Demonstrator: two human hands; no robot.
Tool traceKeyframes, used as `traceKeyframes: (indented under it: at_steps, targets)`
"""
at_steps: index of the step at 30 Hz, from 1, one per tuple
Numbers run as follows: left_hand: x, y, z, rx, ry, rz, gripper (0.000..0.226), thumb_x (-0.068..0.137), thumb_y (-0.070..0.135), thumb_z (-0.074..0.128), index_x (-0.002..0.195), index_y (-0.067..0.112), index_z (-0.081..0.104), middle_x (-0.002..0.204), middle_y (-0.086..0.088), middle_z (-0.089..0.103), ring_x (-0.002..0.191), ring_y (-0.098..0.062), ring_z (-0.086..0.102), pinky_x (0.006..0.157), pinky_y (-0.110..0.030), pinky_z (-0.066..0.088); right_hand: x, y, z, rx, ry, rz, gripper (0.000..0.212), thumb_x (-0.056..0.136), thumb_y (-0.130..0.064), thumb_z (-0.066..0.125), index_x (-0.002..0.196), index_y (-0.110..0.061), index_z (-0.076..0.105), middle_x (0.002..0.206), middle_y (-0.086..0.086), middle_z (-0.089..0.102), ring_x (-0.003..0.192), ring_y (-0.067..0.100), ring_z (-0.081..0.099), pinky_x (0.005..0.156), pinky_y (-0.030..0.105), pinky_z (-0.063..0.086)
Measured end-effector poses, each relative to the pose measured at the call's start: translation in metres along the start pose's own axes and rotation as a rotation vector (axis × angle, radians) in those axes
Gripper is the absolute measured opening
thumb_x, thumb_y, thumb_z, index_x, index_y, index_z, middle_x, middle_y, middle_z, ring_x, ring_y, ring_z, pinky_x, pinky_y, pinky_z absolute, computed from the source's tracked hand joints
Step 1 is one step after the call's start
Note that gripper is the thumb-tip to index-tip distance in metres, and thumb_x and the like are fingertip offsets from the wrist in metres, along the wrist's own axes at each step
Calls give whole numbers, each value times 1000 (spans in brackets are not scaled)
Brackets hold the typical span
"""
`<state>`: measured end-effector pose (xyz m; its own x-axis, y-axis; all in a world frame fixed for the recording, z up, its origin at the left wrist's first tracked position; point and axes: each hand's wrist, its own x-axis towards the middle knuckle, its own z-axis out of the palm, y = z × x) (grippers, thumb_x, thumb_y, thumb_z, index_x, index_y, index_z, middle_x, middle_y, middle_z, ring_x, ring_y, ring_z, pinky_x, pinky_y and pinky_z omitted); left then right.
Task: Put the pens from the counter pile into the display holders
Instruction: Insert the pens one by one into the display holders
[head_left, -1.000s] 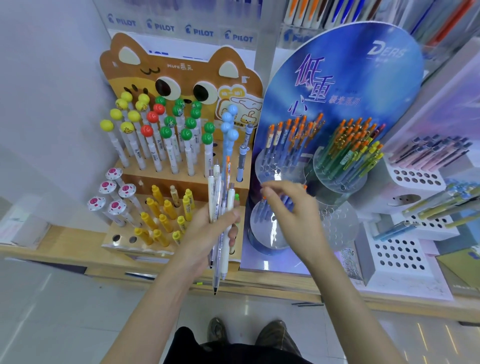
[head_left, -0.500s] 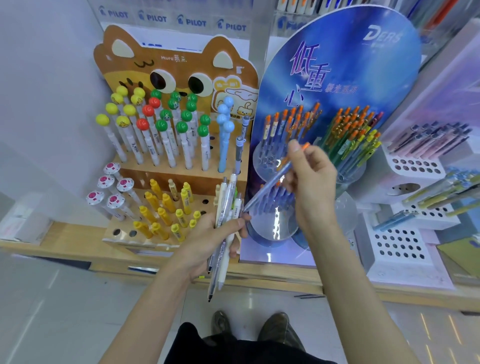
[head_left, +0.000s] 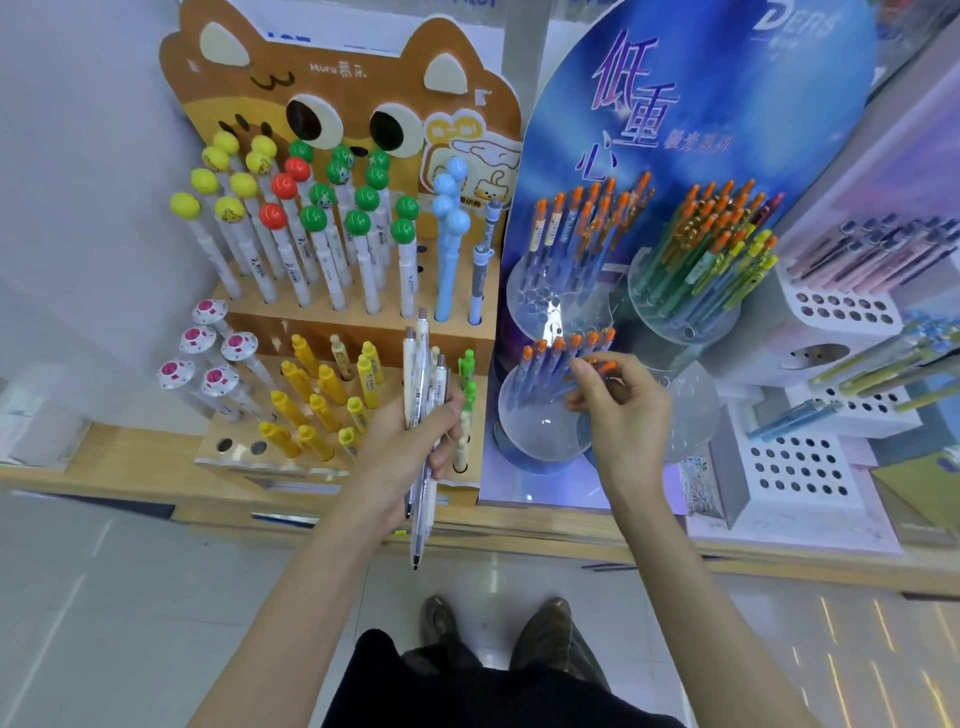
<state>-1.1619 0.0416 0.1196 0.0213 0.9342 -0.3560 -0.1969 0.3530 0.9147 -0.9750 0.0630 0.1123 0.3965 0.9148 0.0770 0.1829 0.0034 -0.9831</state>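
The brown cat display board (head_left: 337, 104) says "Mura" in small letters near its top; the blue display board (head_left: 701, 171) shows the big signs "低重心" and, high up, the word "DERS", partly cut off.

Brown cat-shaped card stand (head_left: 332, 73): matt, printed. Round clear plastic pen cups (head_left: 535, 436): glossy (glare on the lower one). White perforated holder blocks (head_left: 743, 467): smooth matt plastic. Pale wood-grain worktop (head_left: 104, 460): smooth. Grey floor tiles (head_left: 130, 597): polished, reflective.
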Motion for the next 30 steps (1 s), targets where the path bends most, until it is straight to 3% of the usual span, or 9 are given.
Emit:
traceKeyframes:
  at_steps: [4,9,15,19,23,30]
  targets:
    - [0,1,2,0,0,-6,9,94,6,53,100,4,59,56,4,52,40,-7,38,39,-19,34,-1,5,11,29,-35,7,15,89,-13,65,79,-24,66,63,-10,63,56,8,60,66,33,57]
    - [-2,5,1,-1,0,6,8,94,6,53,98,7,59,54,6,52,40,-7,38,39,-19,34,-2,10,14,-34,-40,-1,17,90,-18,65,77,-30,64,60,-9,64,56,11,61,68,36,55]
    - [-2,9,0,-14,-26,19,8,94,6,53,97,8,60,54,6,50,41,-8,38,39,-19,34,-4,10,15,-81,3,-43,15,90,-16,64,81,-27,64,77,8,65,59,15,61,69,45,57]
    - [-2,7,1,-9,-15,14,9,94,6,54,99,8,61,53,7,51,41,-8,38,39,-19,34,-7,7,20,-143,-60,-85,11,89,-15,66,81,-23,64,82,11,63,62,19,62,69,41,56]
    - [-2,7,2,-7,-29,22,7,94,7,54,95,10,61,53,8,51,41,-8,37,39,-19,34,-11,4,30,-307,-160,-256,8,85,-14,70,85,-6,69,83,5,61,64,23,62,68,25,49]
    - [-1,8,-1,-19,-34,23,6,94,8,55,95,11,60,54,8,51,41,-8,38,39,-19,35,-20,7,31,-322,-157,-345,9,82,-13,72,84,-5,71,80,1,58,63,24,62,64,27,49]
